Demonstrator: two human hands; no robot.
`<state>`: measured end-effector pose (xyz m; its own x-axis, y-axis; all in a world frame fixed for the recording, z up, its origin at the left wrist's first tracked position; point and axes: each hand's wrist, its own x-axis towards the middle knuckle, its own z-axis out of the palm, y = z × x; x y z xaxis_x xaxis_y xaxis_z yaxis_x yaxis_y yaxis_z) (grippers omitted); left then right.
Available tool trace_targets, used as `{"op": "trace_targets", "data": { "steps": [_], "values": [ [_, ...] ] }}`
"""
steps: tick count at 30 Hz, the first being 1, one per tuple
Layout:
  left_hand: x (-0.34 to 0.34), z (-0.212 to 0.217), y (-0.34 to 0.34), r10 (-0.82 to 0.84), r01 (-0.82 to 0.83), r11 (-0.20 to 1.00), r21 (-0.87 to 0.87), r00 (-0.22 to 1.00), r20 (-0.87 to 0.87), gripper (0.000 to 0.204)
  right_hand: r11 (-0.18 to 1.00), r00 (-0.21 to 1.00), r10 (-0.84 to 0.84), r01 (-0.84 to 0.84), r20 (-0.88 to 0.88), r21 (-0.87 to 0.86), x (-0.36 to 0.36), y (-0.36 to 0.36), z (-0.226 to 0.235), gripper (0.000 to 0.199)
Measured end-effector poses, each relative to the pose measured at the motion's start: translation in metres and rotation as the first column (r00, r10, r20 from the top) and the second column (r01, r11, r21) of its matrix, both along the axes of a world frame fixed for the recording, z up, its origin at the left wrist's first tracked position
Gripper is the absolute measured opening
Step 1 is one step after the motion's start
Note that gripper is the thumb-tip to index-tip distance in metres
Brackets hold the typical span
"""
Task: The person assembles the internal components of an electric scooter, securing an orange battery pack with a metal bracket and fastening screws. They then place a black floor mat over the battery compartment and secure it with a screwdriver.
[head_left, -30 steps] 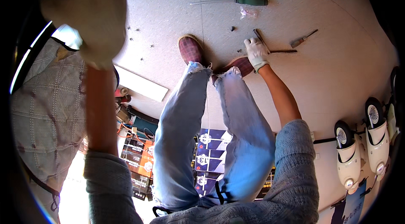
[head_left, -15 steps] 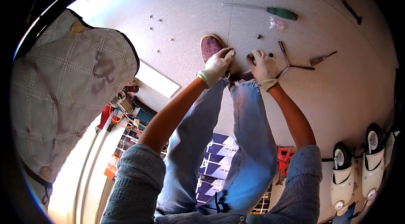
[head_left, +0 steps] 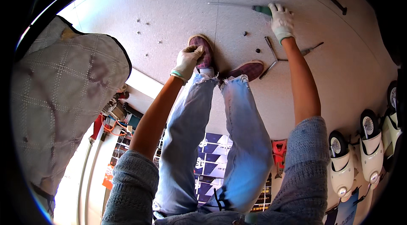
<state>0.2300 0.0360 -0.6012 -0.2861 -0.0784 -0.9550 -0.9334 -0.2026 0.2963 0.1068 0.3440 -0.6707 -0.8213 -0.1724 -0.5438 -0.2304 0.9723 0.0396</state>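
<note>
My left hand (head_left: 188,61), in a pale work glove, is above the plaid shoe (head_left: 206,55) with thumb and fingertips pinched together. Whatever sits in that pinch is too small to make out. My gloved right hand (head_left: 282,21) reaches far right, its fingers apart over the butt end of a long screwdriver (head_left: 260,10) with a green handle. The screwdriver lies on the floor, its shaft pointing left. Nearer me rests a Y-shaped socket wrench (head_left: 275,60). Two small dark pieces (head_left: 257,50) lie left of it, and several tiny metal parts (head_left: 147,24) are scattered to the left.
A quilted grey cover (head_left: 72,85) fills the left side. Tools and cords (head_left: 116,117) sit below it beside a white board (head_left: 144,83). A shorter driver (head_left: 313,49) lies past my right wrist, and a dark bent bar (head_left: 337,1) farther off. White wheeled machine parts (head_left: 341,170) stand at lower right.
My right hand has moved away from my left, up and right onto the screwdriver's handle. The dark piece at its fingertips no longer shows. My left hand stays pinched; the view has shifted slightly.
</note>
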Motion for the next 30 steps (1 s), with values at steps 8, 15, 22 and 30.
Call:
{"op": "trace_targets", "data": {
  "steps": [8, 15, 22, 30],
  "values": [
    [-0.018, 0.114, 0.016, -0.024, 0.025, 0.994, 0.105, 1.0, -0.008, 0.029, 0.625, 0.857, -0.426, 0.511, 0.29, -0.59, 0.067, 0.047, 0.116, 0.028],
    [-0.05, 0.247, 0.071, 0.15, -0.115, 0.934, 0.339, 0.985, -0.08, 0.024, -0.277, 0.233, -0.588, 0.842, 0.774, -0.463, 0.126, 0.074, 0.382, 0.041],
    [-0.122, 0.364, 0.127, 0.09, 0.08, 0.875, 0.477, 0.942, -0.324, 0.021, -0.706, 0.049, -0.465, 0.581, 0.884, -0.404, 0.13, 0.088, 0.537, 0.053],
    [-0.189, 0.402, 0.18, 0.13, 0.161, 0.85, 0.501, 0.858, -0.496, 0.028, -0.746, 0.081, -0.487, 0.478, 0.869, -0.463, 0.102, 0.083, 0.575, 0.056]
  ]
}}
